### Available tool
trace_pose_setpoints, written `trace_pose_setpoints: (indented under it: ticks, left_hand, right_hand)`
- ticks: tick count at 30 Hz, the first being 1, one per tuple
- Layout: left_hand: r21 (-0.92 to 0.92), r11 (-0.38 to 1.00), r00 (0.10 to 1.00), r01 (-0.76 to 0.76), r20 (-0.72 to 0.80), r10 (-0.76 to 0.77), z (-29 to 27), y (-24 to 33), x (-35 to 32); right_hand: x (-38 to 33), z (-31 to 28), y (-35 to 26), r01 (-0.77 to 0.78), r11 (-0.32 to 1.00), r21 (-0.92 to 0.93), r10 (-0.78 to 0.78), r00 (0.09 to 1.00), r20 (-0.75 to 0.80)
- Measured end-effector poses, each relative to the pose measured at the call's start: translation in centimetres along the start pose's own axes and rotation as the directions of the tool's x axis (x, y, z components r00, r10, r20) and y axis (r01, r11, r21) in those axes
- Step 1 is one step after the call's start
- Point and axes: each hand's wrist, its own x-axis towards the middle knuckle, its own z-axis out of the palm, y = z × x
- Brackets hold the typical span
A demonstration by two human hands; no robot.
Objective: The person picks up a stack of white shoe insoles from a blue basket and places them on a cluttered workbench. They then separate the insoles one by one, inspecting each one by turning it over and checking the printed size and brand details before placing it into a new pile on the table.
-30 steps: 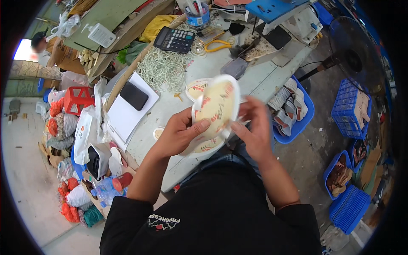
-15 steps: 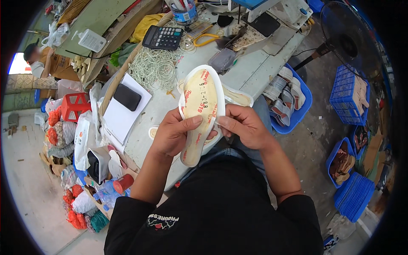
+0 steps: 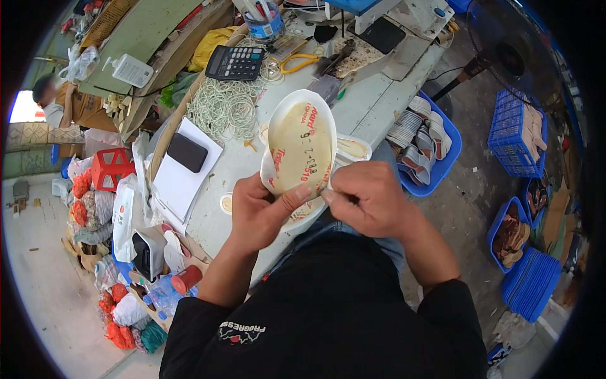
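A cream insole [image 3: 300, 142] with a white rim and red and black print on it is held over the near edge of the work table [image 3: 252, 177]. My left hand [image 3: 264, 211] grips its lower left side, thumb pressed on the printed face. My right hand [image 3: 371, 197] is closed at the lower right edge, thumb and forefinger pinching there; a small dark bit shows at the fingertips. Part of another cream insole [image 3: 353, 149] sticks out behind the held one. A small cream-and-white piece [image 3: 226, 203] lies left of my left hand.
On the table are a black phone [image 3: 187, 153] on white paper, a tangle of pale cord [image 3: 221, 107], a calculator [image 3: 236, 63] and yellow-handled scissors [image 3: 298, 62]. At right stand a blue basin [image 3: 451, 161] of shoe parts, a blue crate [image 3: 505, 136] and a fan [image 3: 499, 63]. Another person [image 3: 57, 101] is far left.
The insole has turned so its printed face shows broader and its narrow end is no longer seen. My right hand has rolled over, with its back now upward, still at the edge.
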Motion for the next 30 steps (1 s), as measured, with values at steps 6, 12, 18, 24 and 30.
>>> trace_pose_setpoints:
  ticks: [6,12,18,24,30]
  left_hand:
    - [0.538,0.794,0.952,-0.284,0.058,0.302,1.3,-0.3,0.1]
    - [-0.294,0.941,0.986,0.166,0.026,-0.166,-1.2,-1.9,0.8]
    - [-0.214,0.926,0.945,0.312,0.166,-0.28,-1.6,-2.8,1.3]
    - [0.367,0.895,0.885,0.252,0.288,-0.367,-5.6,-1.6,4.5]
    - [0.499,0.866,0.965,-0.037,0.244,-0.099,-6.6,-1.2,9.3]
  right_hand:
    - [1.1,0.4,-2.4,-0.019,0.969,-0.248,0.032,0.998,0.046]
    - [-0.5,1.3,-0.6,-0.394,0.852,0.344,0.381,0.918,0.107]
    - [-1.2,6.0,2.9,-0.258,0.453,0.853,0.392,0.918,0.069]
    - [-0.5,1.1,6.4,-0.395,0.378,0.837,0.51,0.844,0.168]
    - [0.6,1.3,7.0,-0.336,0.442,0.832,0.564,0.825,0.033]
